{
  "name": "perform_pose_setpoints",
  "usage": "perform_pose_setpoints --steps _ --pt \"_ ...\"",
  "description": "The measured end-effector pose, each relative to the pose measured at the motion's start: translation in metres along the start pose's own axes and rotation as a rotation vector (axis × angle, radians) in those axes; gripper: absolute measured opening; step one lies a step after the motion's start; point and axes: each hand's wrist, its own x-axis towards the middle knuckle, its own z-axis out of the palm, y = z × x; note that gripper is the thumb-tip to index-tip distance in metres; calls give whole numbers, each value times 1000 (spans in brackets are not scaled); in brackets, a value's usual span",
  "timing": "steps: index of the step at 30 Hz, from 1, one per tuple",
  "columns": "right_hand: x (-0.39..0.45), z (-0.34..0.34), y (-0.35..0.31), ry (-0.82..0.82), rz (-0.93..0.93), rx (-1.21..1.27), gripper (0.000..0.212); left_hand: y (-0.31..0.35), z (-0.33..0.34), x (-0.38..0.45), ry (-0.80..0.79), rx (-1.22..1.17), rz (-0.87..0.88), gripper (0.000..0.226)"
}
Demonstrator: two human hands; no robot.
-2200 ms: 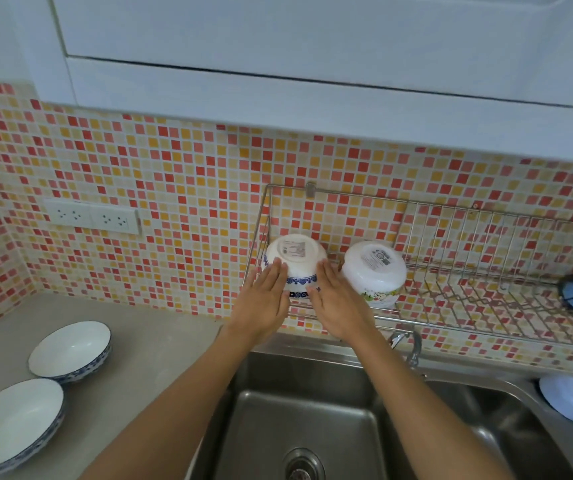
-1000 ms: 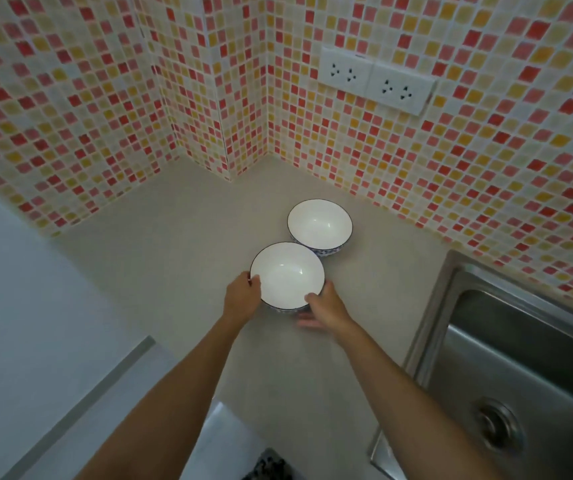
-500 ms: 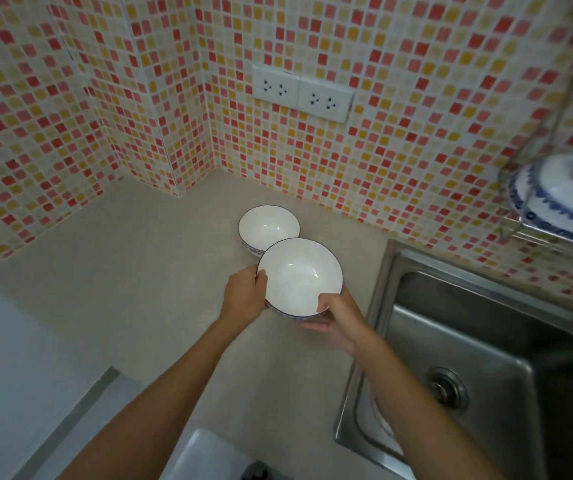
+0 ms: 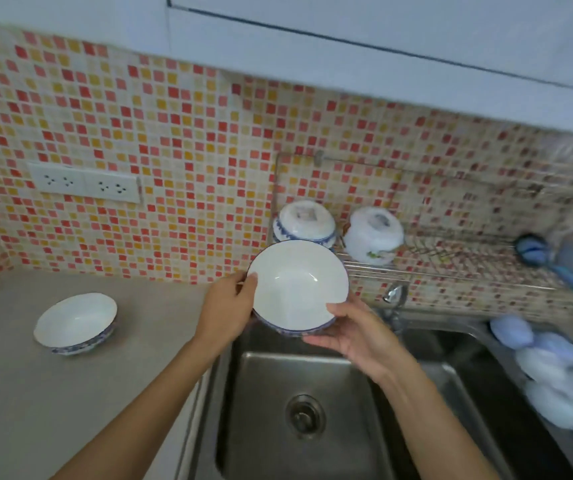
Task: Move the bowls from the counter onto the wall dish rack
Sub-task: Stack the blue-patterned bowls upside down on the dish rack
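Observation:
I hold a white bowl with a blue patterned rim [image 4: 297, 284] in the air over the sink's back edge, mouth up and tilted toward me. My left hand [image 4: 226, 308] grips its left rim; my right hand [image 4: 350, 332] cups its lower right side. Just behind it hangs the wire wall dish rack [image 4: 451, 268], carrying two upturned bowls: a blue-patterned bowl [image 4: 304, 223] and a white flowered bowl [image 4: 373, 235]. Another white bowl with blue trim [image 4: 76, 322] stands upright on the counter [image 4: 35, 393] at the left.
A steel sink [image 4: 312, 410] lies below my hands, its tap [image 4: 394, 296] under the rack. A blue-handled utensil [image 4: 555, 261] rests at the rack's right end. Several pale blue and white dishes [image 4: 548, 368] lie right of the sink. Wall sockets [image 4: 84, 183] sit above the counter.
I lifted the bowl off the counter and carried it right, up to the front of the rack. My view swung right with it. The other counter bowl stayed in place.

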Motion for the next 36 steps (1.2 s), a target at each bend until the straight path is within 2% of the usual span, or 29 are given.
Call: perform_pose_setpoints --steps 6,9,11,14,17,25,31,36 --pt "-24 -66 -72 94 -212 -6 70 73 94 12 -16 -59 304 39" --pt "-29 -92 -100 167 -316 -44 70 79 136 26 -80 13 394 42" --pt "-28 -105 -117 209 -370 -75 77 64 160 41 -99 241 433 49" --pt "-22 -117 -141 268 -402 -152 92 37 179 53 -112 629 387 58" --pt "-12 -122 -160 337 -450 -256 91 18 182 53 -100 895 459 61" --pt "21 -132 -174 461 -631 -478 92 11 178 60 -203 974 473 70" --pt "51 -136 -161 603 -793 -906 103 14 176 62 -224 1004 478 66" --pt "65 -135 -146 628 -881 -1203 97 16 175 63 -232 995 476 72"
